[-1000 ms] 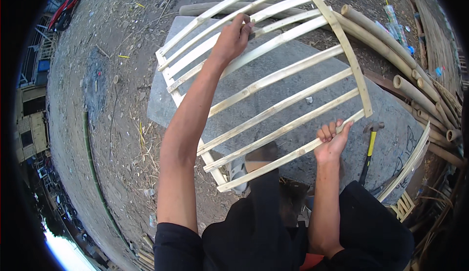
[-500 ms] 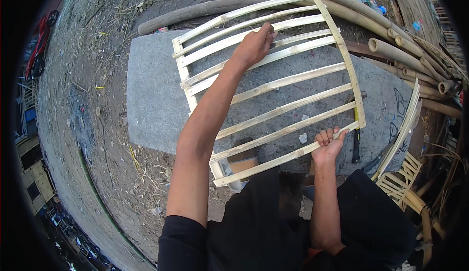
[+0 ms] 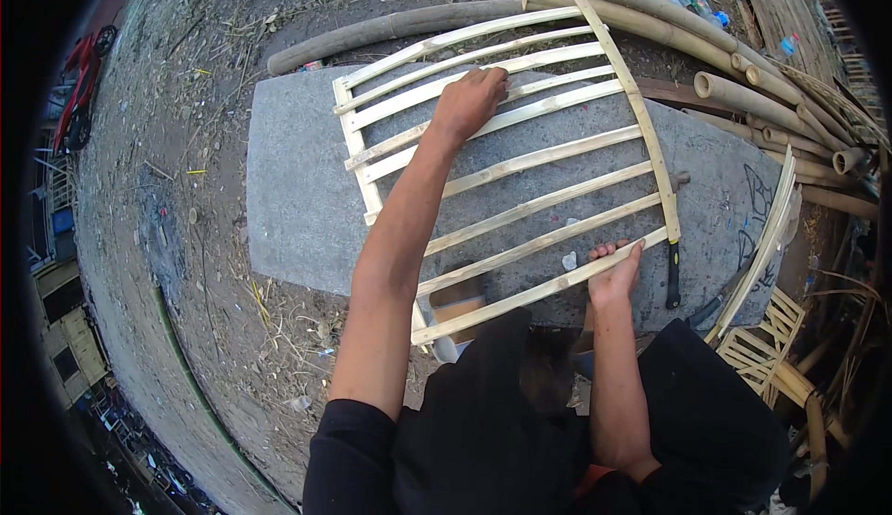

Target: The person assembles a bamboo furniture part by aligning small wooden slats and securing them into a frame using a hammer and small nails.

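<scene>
A panel of pale bamboo slats (image 3: pixel 544 156), with a cross strip along each side, is tilted over a grey concrete slab (image 3: pixel 293 181). My left hand (image 3: pixel 472 102) reaches across it, fingers curled down over slats in the far half; the fingertips are partly hidden. At the near right corner my right hand (image 3: pixel 617 275) grips the nearest slat, thumb on top and fingers around its far side. Beside that corner lies a hammer (image 3: pixel 674 278) with a black and yellow handle, its upper part partly covered by the panel.
Bamboo poles (image 3: pixel 641 27) are stacked at the far right, and a grey pole (image 3: pixel 390 30) lies behind the slab. Bundled thin strips (image 3: pixel 767 236) and a small slatted bamboo piece (image 3: pixel 757 343) are at my right. A blade-like tool (image 3: pixel 711 311) rests near the slab's edge. Littered dirt ground surrounds it.
The panel's far right corner has come slightly nearer and left. My left hand has turned flatter and shifted a little left and nearer. My right thumb now lies along the near slat.
</scene>
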Demonstrator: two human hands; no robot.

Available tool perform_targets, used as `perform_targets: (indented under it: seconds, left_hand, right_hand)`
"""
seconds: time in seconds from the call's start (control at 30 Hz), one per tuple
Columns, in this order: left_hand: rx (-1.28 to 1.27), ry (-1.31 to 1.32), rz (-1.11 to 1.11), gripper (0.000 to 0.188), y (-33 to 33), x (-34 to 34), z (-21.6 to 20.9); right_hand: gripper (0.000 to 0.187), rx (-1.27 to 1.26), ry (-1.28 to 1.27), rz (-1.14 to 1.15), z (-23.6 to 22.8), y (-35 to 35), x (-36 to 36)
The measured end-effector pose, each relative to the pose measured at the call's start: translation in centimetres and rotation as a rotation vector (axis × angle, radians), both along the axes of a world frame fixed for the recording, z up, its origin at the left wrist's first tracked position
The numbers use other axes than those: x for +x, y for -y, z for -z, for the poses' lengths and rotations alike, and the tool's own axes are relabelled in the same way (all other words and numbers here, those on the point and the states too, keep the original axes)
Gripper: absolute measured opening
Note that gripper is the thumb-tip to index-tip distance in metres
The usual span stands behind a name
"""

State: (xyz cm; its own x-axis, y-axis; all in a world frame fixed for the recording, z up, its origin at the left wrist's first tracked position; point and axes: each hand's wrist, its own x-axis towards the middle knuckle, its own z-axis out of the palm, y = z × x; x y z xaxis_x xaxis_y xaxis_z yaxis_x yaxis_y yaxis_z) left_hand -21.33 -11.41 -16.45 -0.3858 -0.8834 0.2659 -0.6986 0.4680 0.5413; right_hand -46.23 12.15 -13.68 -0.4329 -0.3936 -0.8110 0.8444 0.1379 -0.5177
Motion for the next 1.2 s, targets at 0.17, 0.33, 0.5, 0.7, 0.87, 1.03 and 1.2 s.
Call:
perform_targets:
  seconds: [0.17, 0.33, 0.5, 0.7, 0.87, 1.03, 1.2]
  left_hand:
    - [-0.144, -0.291, -0.198, 0.013, -5.1, 2.5, -2.4]
    - [-0.119, -0.28, -0.642, 0.013, -16.2, 8.2, -3.3]
    - [0.201, -0.426, -1.134, 0.024, -27.9, 11.7, -1.9]
    - [0.389, -0.422, -1.168, 0.028, -32.3, 10.4, -0.2]
    - [0.403, -0.443, -1.109, 0.028, -26.9, 10.1, -2.3]
    - [0.464, -0.481, -1.075, 0.026, -22.4, 10.1, -2.8]
    - [0.632, -0.691, -1.05, 0.026, -22.4, 10.1, -2.4]
  right_hand:
    - [0.034, 0.103, -0.221, -0.094, -0.5, 0.5, 0.9]
    - [0.041, 0.151, -0.373, -0.22, 0.4, 0.3, 0.0]
    - [0.049, 0.327, -0.532, -0.503, -0.7, 0.8, -0.2]
    - [0.071, 0.404, -0.608, -0.753, -4.3, 0.2, 0.2]
    - [0.056, 0.484, -1.145, -1.102, -5.6, -0.7, -0.1]
    - [0.045, 0.277, -1.281, -1.185, -8.8, 6.6, -3.5]
    - [0.05, 0.294, -1.482, -1.19, -4.3, 18.0, -10.4]
